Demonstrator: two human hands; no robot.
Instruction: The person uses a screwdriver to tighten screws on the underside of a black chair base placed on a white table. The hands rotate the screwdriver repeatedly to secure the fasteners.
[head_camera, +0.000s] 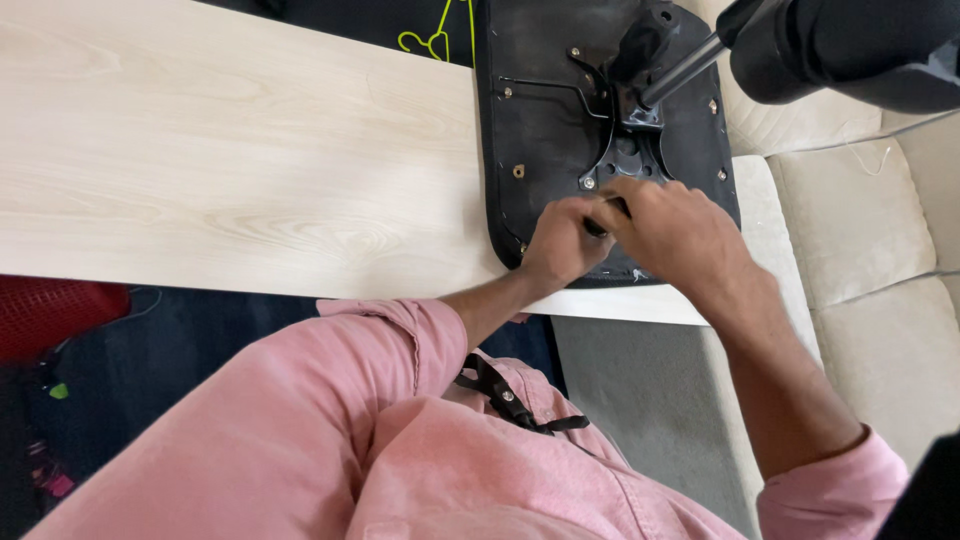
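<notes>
A black chair seat (540, 130) lies upside down on the light wooden table (230, 150), its metal mechanism plate (625, 150) and a black lever with a chrome rod (690, 65) facing up. My left hand (565, 240) and my right hand (675, 235) meet at the seat's near edge, just below the plate. Both are closed around a small dark tool (600, 222), of which only a short piece shows between the fingers. Several screws (588, 183) dot the plate and the seat.
A beige cushioned sofa (860, 220) stands to the right of the table. A large black padded part (850, 45) hangs over the top right. A red object (50, 310) and dark floor lie under the table's near edge. My pink sleeves fill the foreground.
</notes>
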